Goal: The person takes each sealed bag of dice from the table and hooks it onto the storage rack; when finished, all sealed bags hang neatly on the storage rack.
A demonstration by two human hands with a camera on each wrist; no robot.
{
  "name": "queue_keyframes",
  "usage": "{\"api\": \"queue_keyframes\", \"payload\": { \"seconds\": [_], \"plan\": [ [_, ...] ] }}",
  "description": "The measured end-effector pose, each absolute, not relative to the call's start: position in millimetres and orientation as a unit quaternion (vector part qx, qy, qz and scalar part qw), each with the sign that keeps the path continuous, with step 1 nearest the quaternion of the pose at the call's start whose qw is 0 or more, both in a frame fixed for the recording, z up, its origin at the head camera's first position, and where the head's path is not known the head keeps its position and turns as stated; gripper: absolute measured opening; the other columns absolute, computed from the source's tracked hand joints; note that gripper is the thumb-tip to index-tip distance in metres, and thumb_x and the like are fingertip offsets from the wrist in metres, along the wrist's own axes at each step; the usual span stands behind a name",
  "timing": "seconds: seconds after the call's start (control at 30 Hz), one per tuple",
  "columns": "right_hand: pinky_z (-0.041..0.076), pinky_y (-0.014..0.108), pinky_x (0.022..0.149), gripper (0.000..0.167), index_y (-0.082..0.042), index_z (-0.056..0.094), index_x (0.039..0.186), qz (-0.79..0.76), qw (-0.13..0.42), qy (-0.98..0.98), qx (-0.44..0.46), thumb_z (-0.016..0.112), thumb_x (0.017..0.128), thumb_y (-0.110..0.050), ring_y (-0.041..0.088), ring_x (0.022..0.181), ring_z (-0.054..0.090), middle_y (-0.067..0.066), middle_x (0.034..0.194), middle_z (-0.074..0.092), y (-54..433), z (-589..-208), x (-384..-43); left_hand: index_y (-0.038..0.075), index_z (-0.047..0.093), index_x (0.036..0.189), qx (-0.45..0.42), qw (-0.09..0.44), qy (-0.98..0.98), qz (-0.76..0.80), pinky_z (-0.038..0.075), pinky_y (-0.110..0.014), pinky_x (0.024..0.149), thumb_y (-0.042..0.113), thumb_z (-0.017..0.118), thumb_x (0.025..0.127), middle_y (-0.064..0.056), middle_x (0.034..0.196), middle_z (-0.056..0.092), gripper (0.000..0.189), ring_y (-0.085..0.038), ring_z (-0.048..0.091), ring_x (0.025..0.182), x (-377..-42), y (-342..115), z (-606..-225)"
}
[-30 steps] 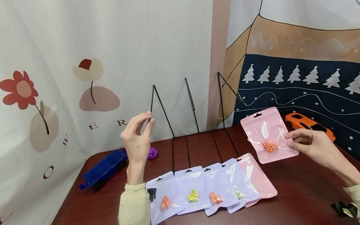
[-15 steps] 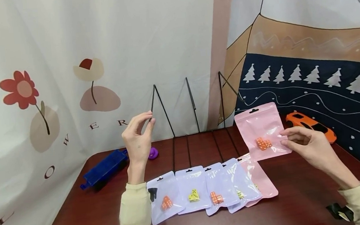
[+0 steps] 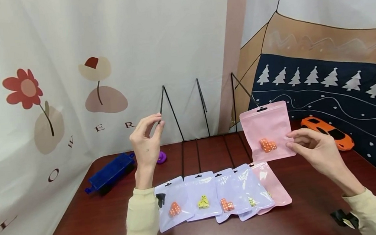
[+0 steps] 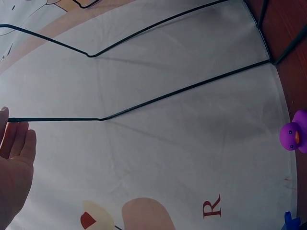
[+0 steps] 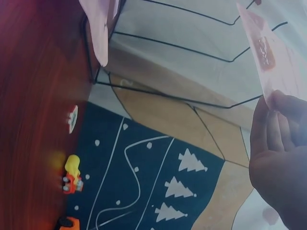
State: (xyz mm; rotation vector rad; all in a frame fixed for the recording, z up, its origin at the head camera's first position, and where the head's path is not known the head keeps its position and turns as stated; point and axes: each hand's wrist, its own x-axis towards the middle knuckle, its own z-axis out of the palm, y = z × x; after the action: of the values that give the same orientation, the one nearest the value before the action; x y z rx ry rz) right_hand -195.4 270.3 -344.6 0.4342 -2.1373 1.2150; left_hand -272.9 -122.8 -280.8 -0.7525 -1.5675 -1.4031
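My left hand (image 3: 146,143) pinches the front end of the left prong of a black wire rack (image 3: 173,113); in the left wrist view the fingertips (image 4: 24,139) are at that wire. My right hand (image 3: 322,154) pinches a pink zip bag (image 3: 265,122) by its right edge, holding it up with orange dice (image 3: 267,145) inside. The bag's hang hole overlaps the right prong's tip in the head view; I cannot tell whether the wire passes through. Below lie several overlapping lavender zip bags (image 3: 199,185) and another pink zip bag (image 3: 276,184), holding orange or yellow dice.
A blue toy (image 3: 110,172) sits at the table's left, near a purple rubber duck (image 4: 292,136). Toward the back right is an orange toy car (image 3: 327,133). A small yellow and red toy (image 5: 73,167) shows in the right wrist view. Printed curtains stand behind.
My right hand has carried the pink zip bag left and slightly up, to the right prong's tip. My left hand keeps its pinch on the left prong.
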Motion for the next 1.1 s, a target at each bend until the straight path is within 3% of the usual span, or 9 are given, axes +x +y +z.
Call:
{"api": "queue_keyframes", "payload": {
  "seconds": [0.2,0.47,0.77,1.1],
  "plan": [
    [0.049,0.012,0.056,0.031,0.002,0.067,0.103,0.462,0.325,-0.811,0.153,0.073,0.075,0.013,0.008,0.065,0.059,-0.003,0.082,0.069,262.3,-343.4,-200.4,-0.016,0.064,0.092,-0.308,0.441,-0.628,-0.563,0.05,-0.036,0.093,-0.017,0.066,0.08,-0.027,0.098,0.064,0.012,-0.036,0.062,0.098,-274.4,-122.5,-280.4],
    [0.052,0.01,0.068,0.032,0.006,0.065,0.105,0.483,0.331,-0.795,0.158,0.071,0.076,0.016,0.004,0.075,0.063,-0.008,0.088,0.069,255.6,-343.7,-207.7,-0.016,0.064,0.092,-0.309,0.437,-0.63,-0.562,0.05,-0.039,0.093,-0.016,0.065,0.08,-0.026,0.099,0.064,0.012,-0.035,0.062,0.098,-274.5,-119.9,-280.8],
    [0.052,0.01,0.065,0.028,0.01,0.063,0.102,0.495,0.327,-0.788,0.165,0.067,0.076,0.02,0.004,0.072,0.062,-0.004,0.084,0.069,244.3,-337.7,-212.8,-0.016,0.064,0.094,-0.302,0.435,-0.635,-0.562,0.049,-0.039,0.094,-0.016,0.065,0.081,-0.027,0.1,0.063,0.013,-0.035,0.061,0.099,-272.9,-122.4,-280.6],
    [0.051,0.01,0.064,0.027,0.002,0.066,0.106,0.493,0.331,-0.794,0.131,0.072,0.08,0.007,0.005,0.072,0.06,-0.008,0.084,0.068,252.9,-351.2,-226.6,-0.016,0.064,0.094,-0.301,0.439,-0.639,-0.555,0.049,-0.038,0.094,-0.017,0.065,0.08,-0.024,0.099,0.064,0.013,-0.035,0.062,0.099,-273.3,-121.0,-282.6]
  ]
}}
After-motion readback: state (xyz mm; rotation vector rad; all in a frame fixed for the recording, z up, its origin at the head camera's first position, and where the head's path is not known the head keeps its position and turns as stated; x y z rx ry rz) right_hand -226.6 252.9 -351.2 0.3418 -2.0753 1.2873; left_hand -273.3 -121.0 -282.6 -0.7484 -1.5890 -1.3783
